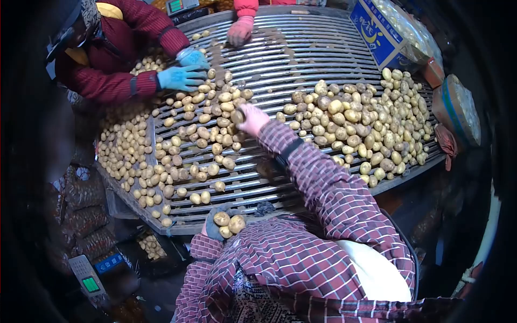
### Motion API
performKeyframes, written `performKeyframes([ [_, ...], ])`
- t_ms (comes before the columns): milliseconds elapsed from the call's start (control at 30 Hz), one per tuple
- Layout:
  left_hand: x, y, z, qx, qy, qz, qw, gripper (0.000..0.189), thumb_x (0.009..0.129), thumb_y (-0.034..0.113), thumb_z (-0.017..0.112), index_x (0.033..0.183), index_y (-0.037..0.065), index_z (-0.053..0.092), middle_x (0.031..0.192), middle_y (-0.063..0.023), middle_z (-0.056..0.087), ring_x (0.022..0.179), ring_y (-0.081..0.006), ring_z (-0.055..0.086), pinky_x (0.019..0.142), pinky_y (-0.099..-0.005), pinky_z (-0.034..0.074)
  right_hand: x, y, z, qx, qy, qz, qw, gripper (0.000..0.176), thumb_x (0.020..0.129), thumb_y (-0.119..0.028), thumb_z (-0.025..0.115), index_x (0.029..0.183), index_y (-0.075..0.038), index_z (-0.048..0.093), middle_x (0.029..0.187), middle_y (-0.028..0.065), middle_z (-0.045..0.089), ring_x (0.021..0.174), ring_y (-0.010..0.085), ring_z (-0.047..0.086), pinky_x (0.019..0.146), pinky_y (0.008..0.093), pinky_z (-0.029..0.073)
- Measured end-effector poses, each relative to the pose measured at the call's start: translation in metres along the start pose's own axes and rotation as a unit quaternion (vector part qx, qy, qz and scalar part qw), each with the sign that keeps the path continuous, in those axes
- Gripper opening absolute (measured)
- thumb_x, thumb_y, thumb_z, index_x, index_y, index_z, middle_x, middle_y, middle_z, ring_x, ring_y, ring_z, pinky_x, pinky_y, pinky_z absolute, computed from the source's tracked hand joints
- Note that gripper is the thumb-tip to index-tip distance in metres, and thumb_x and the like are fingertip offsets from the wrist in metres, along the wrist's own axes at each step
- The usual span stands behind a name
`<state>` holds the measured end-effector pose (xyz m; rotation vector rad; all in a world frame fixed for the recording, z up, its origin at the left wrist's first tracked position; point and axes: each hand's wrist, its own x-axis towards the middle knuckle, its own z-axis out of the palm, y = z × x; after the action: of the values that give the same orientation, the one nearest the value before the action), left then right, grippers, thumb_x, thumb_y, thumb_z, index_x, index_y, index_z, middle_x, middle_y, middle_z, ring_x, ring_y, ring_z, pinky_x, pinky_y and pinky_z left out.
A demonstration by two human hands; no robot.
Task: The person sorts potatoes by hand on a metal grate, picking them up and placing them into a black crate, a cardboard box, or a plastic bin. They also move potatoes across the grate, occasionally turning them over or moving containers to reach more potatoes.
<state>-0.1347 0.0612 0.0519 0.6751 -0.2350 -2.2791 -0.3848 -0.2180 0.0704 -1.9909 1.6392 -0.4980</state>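
Note:
My left hand [214,228] in a grey glove is held close to my chest, cupping three potatoes [228,223] at the near edge of the roller sorting table [301,48]. My right hand [251,119] in a pink glove reaches out over the rollers. Its fingers close on one potato [237,116] at the edge of the middle pile [207,134]. Both sleeves are plaid.
A large potato pile [366,124] lies on the right of the rollers. Smaller potatoes [126,145] fill the left tray. A person in dark red with blue gloves [180,78] sorts at the far left; another pink-gloved hand [240,30] rests at the far edge. Blue box [377,32], scale [89,277].

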Motion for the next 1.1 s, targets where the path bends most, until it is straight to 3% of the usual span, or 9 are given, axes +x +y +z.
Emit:
performKeyframes([
  [133,-0.007,-0.008,0.008,-0.146,-0.030,0.039,0.988,0.055,0.098,0.044,0.031,0.128,0.001,0.049,0.122,-0.0225,0.055,0.111,-0.0346,0.055,0.096,-0.0479,0.047,0.072,-0.016,0.012,0.003,-0.032,-0.068,0.997,0.048,0.071,-0.019,0.073,0.113,-0.008,0.055,0.114,0.0165,0.058,0.108,0.0331,0.057,0.092,0.0411,0.046],
  [267,-0.023,0.012,0.032,0.071,0.136,0.045,0.987,0.043,0.096,0.030,0.042,0.124,0.000,0.051,0.116,-0.0165,0.058,0.101,-0.0284,0.058,0.086,-0.0415,0.050,0.050,-0.029,0.027,-0.128,-0.131,-0.150,0.972,0.045,0.074,-0.024,0.073,0.112,-0.008,0.056,0.114,0.0136,0.058,0.111,0.0347,0.053,0.094,0.0418,0.047],
  [367,-0.025,0.021,0.035,-0.108,0.167,0.025,0.980,0.037,0.093,0.020,0.055,0.123,-0.002,0.050,0.110,-0.0102,0.059,0.089,-0.0207,0.058,0.068,-0.0330,0.052,0.004,-0.006,0.017,-0.161,-0.130,-0.237,0.949,0.041,0.074,-0.021,0.071,0.111,-0.010,0.058,0.112,0.0106,0.058,0.112,0.0309,0.053,0.096,0.0408,0.046],
  [500,-0.014,0.006,-0.019,0.008,0.058,0.034,0.998,0.032,0.095,0.016,0.043,0.120,-0.003,0.053,0.111,-0.0151,0.061,0.100,-0.0258,0.060,0.089,-0.0393,0.052,-0.040,0.014,-0.027,0.247,-0.190,-0.100,0.945,0.062,0.073,-0.026,0.076,0.128,-0.007,0.052,0.117,0.0119,0.061,0.112,0.0244,0.058,0.095,0.0351,0.046],
  [600,-0.005,0.010,-0.016,-0.023,0.037,0.020,0.999,0.033,0.096,0.019,0.041,0.118,-0.003,0.053,0.109,-0.0140,0.062,0.100,-0.0250,0.061,0.090,-0.0364,0.052,-0.049,0.009,-0.051,0.565,-0.197,0.141,0.789,0.060,0.075,-0.019,0.074,0.129,-0.005,0.051,0.111,0.0100,0.061,0.088,0.0155,0.063,0.082,0.0280,0.050],
  [667,-0.005,0.010,-0.010,-0.106,0.024,0.008,0.994,0.034,0.096,0.021,0.041,0.117,-0.003,0.053,0.109,-0.0141,0.062,0.100,-0.0251,0.061,0.091,-0.0359,0.051,-0.023,0.032,-0.036,0.549,-0.195,0.136,0.802,0.041,0.081,-0.023,0.068,0.116,-0.005,0.057,0.095,0.0044,0.061,0.075,0.0110,0.059,0.071,0.0263,0.049],
  [800,-0.004,0.045,0.021,0.456,-0.006,0.006,0.890,0.041,0.098,0.027,0.035,0.118,-0.004,0.053,0.111,-0.0163,0.062,0.103,-0.0273,0.060,0.093,-0.0399,0.050,0.035,-0.001,-0.006,0.190,-0.030,-0.047,0.980,0.024,0.083,-0.021,0.063,0.103,-0.008,0.063,0.094,0.0061,0.061,0.087,0.0184,0.062,0.076,0.0328,0.050],
  [900,-0.016,0.036,0.030,0.069,0.159,0.021,0.985,0.042,0.098,0.029,0.035,0.117,-0.003,0.054,0.108,-0.0158,0.063,0.099,-0.0269,0.062,0.091,-0.0389,0.051,0.065,-0.041,0.007,-0.141,-0.051,-0.112,0.982,0.030,0.082,-0.017,0.061,0.111,-0.016,0.065,0.108,0.0104,0.058,0.103,0.0314,0.059,0.087,0.0402,0.050],
  [1100,-0.027,0.032,0.008,-0.054,0.162,0.048,0.984,0.042,0.098,0.030,0.035,0.116,-0.002,0.054,0.107,-0.0163,0.063,0.097,-0.0271,0.062,0.088,-0.0394,0.052,0.090,-0.061,0.052,-0.390,-0.164,-0.088,0.902,0.039,0.079,-0.025,0.067,0.117,-0.023,0.063,0.120,0.0105,0.055,0.109,0.0313,0.056,0.083,0.0404,0.053],
])
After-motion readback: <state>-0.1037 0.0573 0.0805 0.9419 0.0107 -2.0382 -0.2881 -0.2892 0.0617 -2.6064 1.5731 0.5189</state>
